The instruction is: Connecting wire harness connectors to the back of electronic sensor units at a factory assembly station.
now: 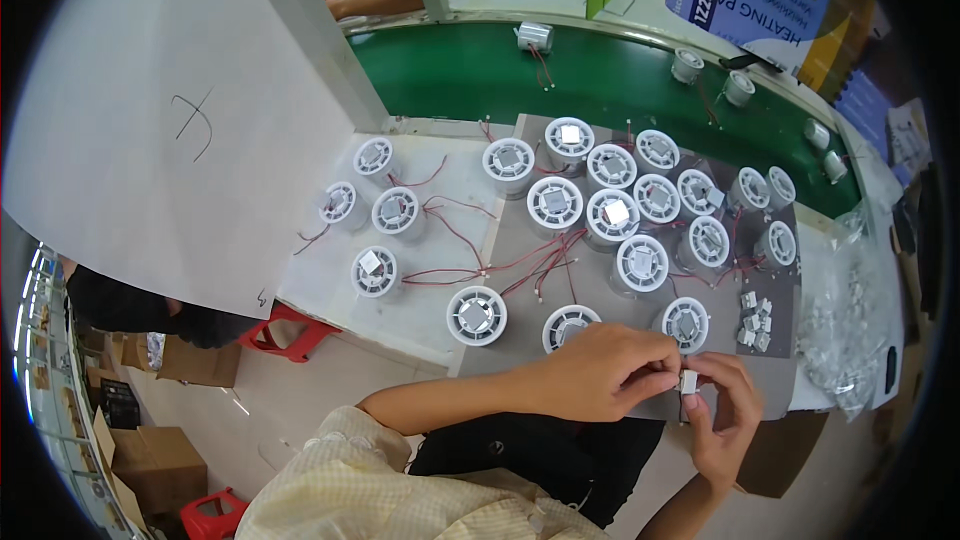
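Near the front edge of the table, a small white block [688, 381] is pinched between thumb and forefinger of my right hand [728, 410]. My left hand [610, 368] comes in from the left, its fingers closed against the block's left side; whatever they pinch there is too small to make out. Just beyond my hands stands a round white slotted part [685, 324] with a grey square on top. Another such part [571, 324] is half covered by my left hand. A small heap of white blocks [755, 320] lies to the right on the grey board [625, 295].
Several more round white parts [554, 202] with red wires [545, 258] cover the board and the white tabletop [440, 310]. Behind runs a green belt [440, 75] carrying a silver cylinder [535, 37] and others. Clear plastic bags [840, 330] lie at right; a white panel [180, 120] rises at left.
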A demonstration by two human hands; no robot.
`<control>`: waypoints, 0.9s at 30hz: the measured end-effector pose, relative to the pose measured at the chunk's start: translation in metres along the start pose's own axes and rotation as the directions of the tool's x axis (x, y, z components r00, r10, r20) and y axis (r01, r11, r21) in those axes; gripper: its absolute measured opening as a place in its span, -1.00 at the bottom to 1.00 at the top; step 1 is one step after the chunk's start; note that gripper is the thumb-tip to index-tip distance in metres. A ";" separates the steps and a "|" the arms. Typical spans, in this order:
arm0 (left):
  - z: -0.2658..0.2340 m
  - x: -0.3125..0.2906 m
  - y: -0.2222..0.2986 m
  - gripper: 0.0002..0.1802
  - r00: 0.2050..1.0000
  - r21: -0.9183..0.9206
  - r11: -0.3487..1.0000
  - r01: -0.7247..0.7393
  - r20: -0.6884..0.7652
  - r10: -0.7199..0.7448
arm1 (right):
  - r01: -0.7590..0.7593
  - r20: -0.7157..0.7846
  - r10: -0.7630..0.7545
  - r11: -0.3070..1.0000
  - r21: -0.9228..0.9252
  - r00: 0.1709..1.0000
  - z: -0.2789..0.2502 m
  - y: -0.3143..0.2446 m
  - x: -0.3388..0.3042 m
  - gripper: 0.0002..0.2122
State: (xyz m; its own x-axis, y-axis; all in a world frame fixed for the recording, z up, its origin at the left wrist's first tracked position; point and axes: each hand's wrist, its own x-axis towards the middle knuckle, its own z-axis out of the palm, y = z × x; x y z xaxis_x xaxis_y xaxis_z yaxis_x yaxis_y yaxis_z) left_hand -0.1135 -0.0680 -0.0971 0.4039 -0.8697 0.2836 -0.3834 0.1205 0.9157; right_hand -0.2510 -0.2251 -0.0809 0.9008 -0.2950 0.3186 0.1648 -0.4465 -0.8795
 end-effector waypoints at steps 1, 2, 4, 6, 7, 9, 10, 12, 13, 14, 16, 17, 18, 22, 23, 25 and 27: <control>0.001 0.000 -0.001 -0.89 0.999 -0.057 0.998 0.036 -0.001 -0.037 | -0.080 -0.059 0.086 0.991 0.105 0.995 0.003 0.003 -0.003 -0.75; 0.002 -0.001 0.000 -0.89 0.999 -0.060 0.998 0.035 0.003 -0.035 | -0.082 -0.062 0.089 0.991 0.103 0.994 0.006 0.005 -0.005 -0.75; 0.002 0.000 0.001 -0.89 0.991 -0.114 0.985 0.131 0.017 -0.130 | -0.080 -0.125 0.131 0.935 0.345 0.984 0.012 0.009 -0.009 -0.75; 0.003 0.002 0.000 -0.90 0.983 -0.211 0.960 0.181 0.065 -0.171 | -0.086 -0.135 0.141 0.933 0.350 0.981 0.010 0.014 -0.014 -0.75; 0.004 0.002 -0.001 -0.90 0.972 -0.300 0.925 0.234 0.104 -0.212 | -0.089 -0.134 0.145 0.929 0.359 0.980 0.009 0.015 -0.017 -0.74; -0.002 0.005 -0.003 -0.88 0.954 -0.394 0.872 0.292 0.182 -0.237 | -0.091 -0.133 0.135 0.952 0.294 0.982 0.012 0.013 -0.010 -0.73; -0.003 0.002 -0.007 -0.87 0.953 -0.464 0.835 0.297 0.193 -0.232 | -0.083 -0.109 0.112 0.968 0.238 0.988 0.012 0.012 -0.009 -0.72; -0.008 0.000 -0.006 -0.85 0.941 -0.512 0.790 0.338 0.198 -0.275 | -0.077 -0.009 0.081 0.971 0.227 0.997 0.009 0.006 -0.002 -0.70; -0.011 0.004 0.003 -0.84 0.929 -0.483 0.793 0.371 0.196 -0.314 | 0.013 -0.075 0.004 0.977 0.213 0.997 0.012 0.007 0.002 -0.69; -0.011 0.006 0.007 -0.83 0.931 -0.456 0.812 0.365 0.157 -0.331 | 0.013 -0.095 0.006 0.980 0.201 0.995 0.014 0.008 0.005 -0.68; -0.009 0.007 0.009 -0.82 0.932 -0.382 0.853 0.355 0.073 -0.356 | -0.001 -0.123 0.023 0.984 0.177 0.992 0.017 0.009 0.006 -0.68; -0.008 0.008 0.009 -0.82 0.931 -0.392 0.846 0.361 0.091 -0.355 | 0.006 -0.137 0.016 0.988 0.154 0.990 0.018 0.009 0.006 -0.69; -0.008 0.010 0.009 -0.82 0.924 -0.362 0.852 0.378 0.092 -0.371 | 0.015 -0.149 0.005 0.991 0.133 0.989 0.018 0.009 0.006 -0.69; -0.009 0.007 0.012 -0.85 0.916 -0.320 0.859 0.399 0.110 -0.385 | -0.054 -0.086 0.066 0.989 0.140 0.994 0.012 0.006 0.002 -0.71; -0.009 0.007 0.013 -0.86 0.913 -0.287 0.867 0.407 0.111 -0.392 | 0.019 -0.094 -0.022 0.999 -0.027 0.995 0.012 0.006 0.003 -0.70; -0.010 0.006 0.012 -0.88 0.927 -0.181 0.909 0.375 0.071 -0.369 | 0.088 -0.085 -0.106 0.978 -0.191 0.991 0.015 0.003 0.002 -0.69; -0.011 0.004 0.009 -0.89 0.939 -0.074 0.936 0.343 0.036 -0.341 | 0.120 -0.077 -0.156 0.929 -0.350 0.985 0.018 -0.001 0.001 -0.67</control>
State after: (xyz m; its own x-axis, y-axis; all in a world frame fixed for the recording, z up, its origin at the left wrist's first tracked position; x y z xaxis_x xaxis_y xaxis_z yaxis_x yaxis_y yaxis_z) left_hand -0.1061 -0.0655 -0.0842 0.4804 -0.8752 -0.0566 -0.1592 -0.1505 0.9757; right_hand -0.2428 -0.2103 -0.0862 0.8304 -0.2859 0.4782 0.1205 -0.7459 -0.6551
